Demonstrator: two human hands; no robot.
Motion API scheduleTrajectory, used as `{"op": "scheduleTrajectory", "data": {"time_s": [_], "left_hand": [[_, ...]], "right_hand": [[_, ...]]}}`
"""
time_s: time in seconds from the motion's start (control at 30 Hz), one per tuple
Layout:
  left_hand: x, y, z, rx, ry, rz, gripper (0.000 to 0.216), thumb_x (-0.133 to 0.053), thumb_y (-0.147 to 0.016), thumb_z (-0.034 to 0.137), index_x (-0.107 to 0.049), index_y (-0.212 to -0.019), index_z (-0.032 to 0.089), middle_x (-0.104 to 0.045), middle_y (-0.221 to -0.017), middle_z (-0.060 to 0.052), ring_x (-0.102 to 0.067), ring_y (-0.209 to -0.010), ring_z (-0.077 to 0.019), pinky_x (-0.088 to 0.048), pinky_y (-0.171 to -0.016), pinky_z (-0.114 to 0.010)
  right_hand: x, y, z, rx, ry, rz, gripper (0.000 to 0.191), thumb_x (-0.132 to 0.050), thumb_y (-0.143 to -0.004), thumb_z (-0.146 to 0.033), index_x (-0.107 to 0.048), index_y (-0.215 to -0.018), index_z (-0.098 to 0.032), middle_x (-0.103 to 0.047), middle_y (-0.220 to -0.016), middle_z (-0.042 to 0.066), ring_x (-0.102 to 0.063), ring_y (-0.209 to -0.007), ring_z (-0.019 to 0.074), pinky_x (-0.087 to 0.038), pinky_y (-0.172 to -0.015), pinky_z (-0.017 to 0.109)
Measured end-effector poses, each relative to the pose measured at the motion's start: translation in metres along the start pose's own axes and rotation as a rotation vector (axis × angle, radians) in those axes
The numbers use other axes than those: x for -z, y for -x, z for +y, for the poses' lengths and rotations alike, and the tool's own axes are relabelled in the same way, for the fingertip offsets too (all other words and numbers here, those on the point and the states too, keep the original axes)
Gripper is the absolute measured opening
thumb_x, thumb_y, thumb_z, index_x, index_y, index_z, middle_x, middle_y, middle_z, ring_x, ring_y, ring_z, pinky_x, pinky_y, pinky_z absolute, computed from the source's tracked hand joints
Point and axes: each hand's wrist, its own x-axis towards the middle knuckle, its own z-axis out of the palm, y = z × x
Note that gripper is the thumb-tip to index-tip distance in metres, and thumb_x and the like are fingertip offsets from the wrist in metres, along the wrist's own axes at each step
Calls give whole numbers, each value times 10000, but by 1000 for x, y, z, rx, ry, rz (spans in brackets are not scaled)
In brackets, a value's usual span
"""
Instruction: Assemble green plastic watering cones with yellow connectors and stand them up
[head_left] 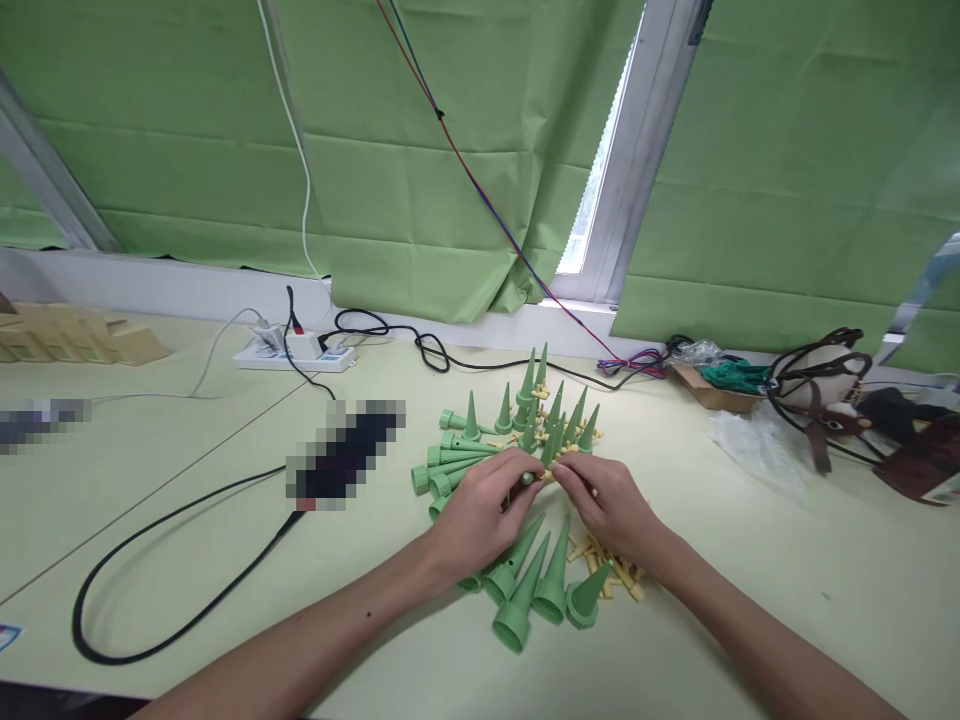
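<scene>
My left hand [480,510] is closed around a green plastic cone spike [527,480], of which only a small rounded part shows between the fingers. Opposite it, my right hand [611,500] pinches a small yellow plastic piece [548,476] against the spot where the fingertips of both hands almost meet. Behind the hands, several green cones [471,418] stand upright, some with yellow pieces at their sides. Other green cones [454,470] lie to the left, and more cones [517,610] lie in front. Loose yellow pieces [622,580] are heaped partly under my right forearm.
A dark blurred device [345,460] with a black cable lies at left. Toward the wall stand a power strip [300,357] and black cords [435,350]. On the right are a cardboard box [712,390], clear plastic [757,450] and a bag [817,375]. Yellow blocks [82,335] sit far left.
</scene>
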Motion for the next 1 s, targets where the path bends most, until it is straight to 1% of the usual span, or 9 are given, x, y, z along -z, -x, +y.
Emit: {"op": "scheduleTrajectory", "data": {"time_s": [0.03,0.1,0.13,0.2,0.27,0.37,0.5,0.7,1.0], "left_hand": [[0,0,0,6,-7,7,99,-530,-958,125,-592,-1006,186,-655,-924,-18,-609,-847,-139,-496,-749,-245],[0,0,-1,29,-17,15,106,-528,-957,121,-592,-1006,189,-651,-916,-15,-605,-827,-138,-494,-726,-244],[0,0,-1,43,-20,17,116,-527,-955,116,-592,-1014,191,-649,-916,-14,-604,-819,-137,-493,-718,-245],[0,0,-2,62,-21,17,142,-526,-951,104,-593,-1035,196,-649,-929,-13,-606,-829,-139,-495,-726,-250],[0,0,-3,66,-22,17,152,-524,-951,99,-594,-1043,197,-650,-940,-15,-609,-840,-142,-496,-735,-255],[0,0,-3,59,-24,9,148,-518,-953,96,-596,-1034,192,-648,-933,-19,-608,-839,-144,-494,-735,-257],[0,-1,-3,45,-17,-3,142,-505,-959,96,-595,-1018,189,-646,-923,-22,-605,-837,-146,-489,-729,-256],[-1,-1,-4,42,-19,-6,143,-499,-957,89,-593,-1002,187,-640,-902,-21,-603,-823,-146,-489,-731,-261],[0,-1,-2,33,-17,-4,136,-499,-959,100,-596,-993,187,-655,-908,-28,-616,-833,-157,-507,-747,-279]], "right_hand": [[1,0,-1,-3,-17,-2,239,-432,-1035,-288,-560,-853,-202,-563,-704,-10,-507,-608,134,-373,-589,254],[2,1,-3,1,-48,-3,131,-495,-1013,-288,-593,-1038,-205,-634,-811,11,-568,-678,146,-425,-635,255],[3,1,-4,11,-58,-2,139,-523,-1001,-282,-588,-1097,-206,-652,-859,21,-587,-711,152,-444,-658,258],[3,2,-4,43,-67,-5,171,-545,-987,-252,-576,-1148,-205,-664,-928,39,-608,-770,164,-469,-701,270],[3,2,-3,70,-69,-17,168,-529,-988,-215,-572,-1150,-204,-663,-969,51,-616,-813,172,-482,-730,280],[2,1,-1,85,-63,-16,121,-505,-996,-197,-578,-1092,-208,-658,-929,44,-613,-793,169,-483,-708,277],[1,1,0,93,-45,-1,94,-499,-998,-207,-577,-1050,-213,-661,-892,41,-616,-757,171,-483,-673,275],[1,1,1,109,-23,11,84,-495,-998,-205,-572,-1032,-208,-670,-871,42,-632,-740,172,-487,-663,272],[2,3,6,124,69,-15,106,-468,-1015,-234,-568,-1010,-201,-679,-841,50,-635,-706,180,-469,-637,281]]}}
